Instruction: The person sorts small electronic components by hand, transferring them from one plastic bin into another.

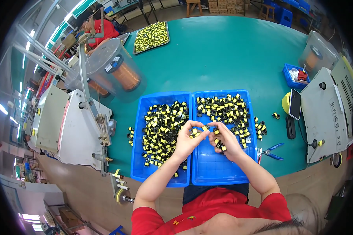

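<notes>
My left hand (186, 144) and my right hand (232, 145) meet over two blue trays. Fingertips of both hands are close about a small black coil bobbin (206, 127) wrapped in yellow tape, which the left thumb and forefinger pinch. More such bobbins (220, 145) rest in the curled fingers of my right hand. Another yellow patch shows inside the left hand, partly hidden by the thumb. The left tray (135, 156) is heaped with taped bobbins (162, 131). In the right tray (219, 168), bobbins (223, 107) fill the far half and the near floor is bare.
Loose bobbins (260, 128) lie right of the trays, beside blue-handled cutters (273, 151). A phone (295, 104) leans on a yellow roll (286, 103). Machines (72, 129) flank the table, with copper wire spools (123, 74) at left. A metal tray (151, 37) of yellow parts stands far back.
</notes>
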The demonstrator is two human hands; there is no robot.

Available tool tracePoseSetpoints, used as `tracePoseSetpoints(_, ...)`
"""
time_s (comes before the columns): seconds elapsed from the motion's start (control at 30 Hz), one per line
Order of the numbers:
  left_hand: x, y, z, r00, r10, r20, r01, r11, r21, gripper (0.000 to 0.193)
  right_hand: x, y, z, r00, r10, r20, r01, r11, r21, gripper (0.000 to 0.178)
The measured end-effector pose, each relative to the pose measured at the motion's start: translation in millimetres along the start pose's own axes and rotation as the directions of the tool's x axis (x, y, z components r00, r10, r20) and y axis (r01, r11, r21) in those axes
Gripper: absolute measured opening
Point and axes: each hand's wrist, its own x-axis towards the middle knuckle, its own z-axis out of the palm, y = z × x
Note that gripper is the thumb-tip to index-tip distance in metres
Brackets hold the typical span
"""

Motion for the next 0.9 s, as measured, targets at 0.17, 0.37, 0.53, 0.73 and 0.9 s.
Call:
tracePoseSetpoints(0.17, 3, 5, -5, 0.966, -0.237, 0.104, 0.259, 0.899, -0.352, 0.027, 0, 8, -2, 0.987, -0.118, 0.108, 0.138, 0.97, -0.201, 0.033)
tracePoseSetpoints(0.37, 2, 5, -6, 0.954, -0.266, 0.142, 0.298, 0.904, -0.308, 0.018, -1, 3, -1, 0.998, -0.035, 0.061, 0.038, 0.997, -0.06, 0.034)
tracePoseSetpoints(0.53, 1, -10, 1, 0.979, 0.147, 0.141, -0.164, 0.979, 0.121, 0.032, 0, 6, -5, 0.997, -0.055, 0.05, 0.057, 0.998, -0.04, 0.032)
tracePoseSetpoints(0.73, -1, -8, 1, 0.972, 0.153, 0.179, -0.194, 0.951, 0.241, 0.033, 2, 5, -8, 0.999, -0.046, -0.002, 0.046, 0.996, -0.082, 0.031)
tracePoseSetpoints(0.9, -3, -4, 7, 0.944, 0.225, 0.242, -0.304, 0.878, 0.37, 0.029, 1, 5, -4, 0.999, -0.053, 0.0, 0.053, 0.99, -0.13, 0.033)
